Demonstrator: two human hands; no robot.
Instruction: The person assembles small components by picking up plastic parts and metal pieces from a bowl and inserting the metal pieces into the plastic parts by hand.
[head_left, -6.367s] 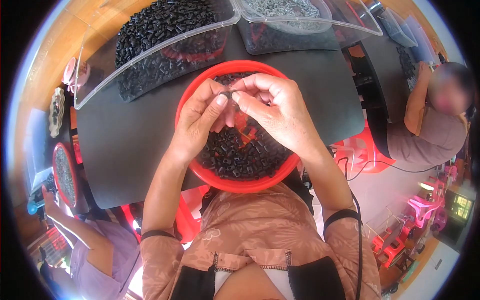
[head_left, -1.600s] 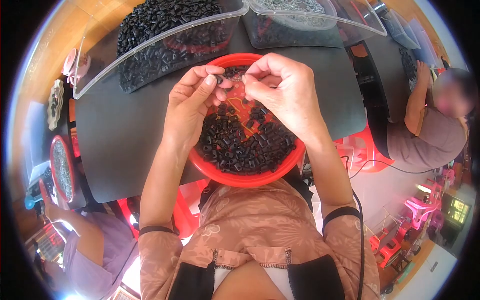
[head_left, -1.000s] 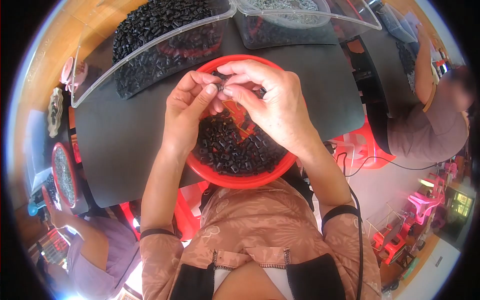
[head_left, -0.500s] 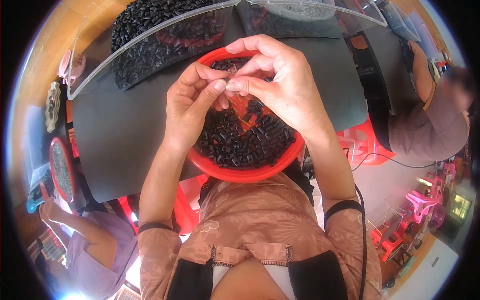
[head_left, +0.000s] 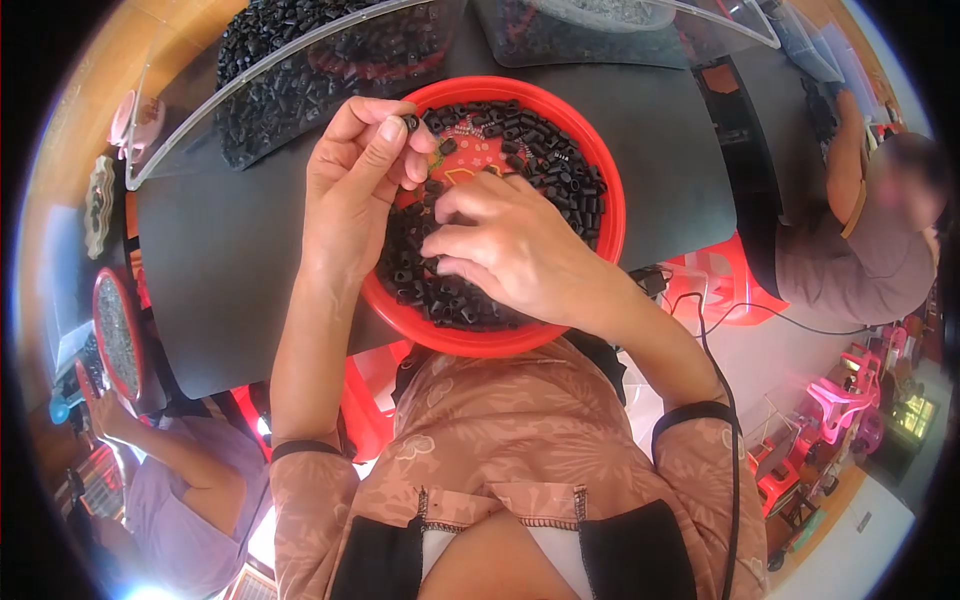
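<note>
A round red basin (head_left: 612,205) holds many small black tubular pieces (head_left: 545,140). Over its upper left rim, my left hand (head_left: 362,160) pinches one black piece (head_left: 411,122) between thumb and forefinger. My right hand (head_left: 500,235) is down in the basin, palm down, its fingers spread and bent among the pieces at the left middle. Whether its fingertips touch a piece cannot be made out. Small silvery coils (head_left: 468,130) lie near the top of the basin, on its patterned bottom.
A clear bin of black pieces (head_left: 290,95) stands at the upper left of the dark table (head_left: 230,250). Beside it is a clear bin with a bowl of silvery parts (head_left: 610,12). One person (head_left: 850,230) sits at the right, another (head_left: 200,480) at the lower left.
My hands have parted. My right hand has moved down into the basin and its fingers have opened; my left has moved up and left with a black piece. More of the basin's contents shows.
</note>
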